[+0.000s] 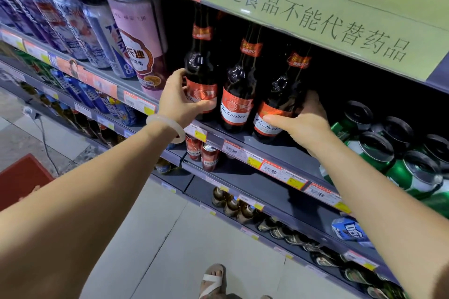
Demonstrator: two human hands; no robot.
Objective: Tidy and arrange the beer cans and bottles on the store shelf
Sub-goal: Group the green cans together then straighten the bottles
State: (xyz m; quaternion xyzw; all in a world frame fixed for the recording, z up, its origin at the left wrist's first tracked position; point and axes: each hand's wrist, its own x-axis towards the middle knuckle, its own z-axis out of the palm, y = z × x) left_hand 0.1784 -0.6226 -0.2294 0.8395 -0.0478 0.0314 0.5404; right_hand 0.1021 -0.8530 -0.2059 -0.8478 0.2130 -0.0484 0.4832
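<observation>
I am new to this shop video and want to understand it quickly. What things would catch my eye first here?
Three dark beer bottles with red labels stand in a row on the middle shelf. The left hand grips the left bottle and the right hand grips the right bottle, while the middle bottle is untouched. Above them hangs a big green sign with black writing, and green cans lie at the right.

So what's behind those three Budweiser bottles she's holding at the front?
Behind the three Budweiser bottles only dark shelf shows; any further row is lost in shadow. The right hand wraps behind the right bottle, covering that spot; the left hand grips the left bottle.
</observation>
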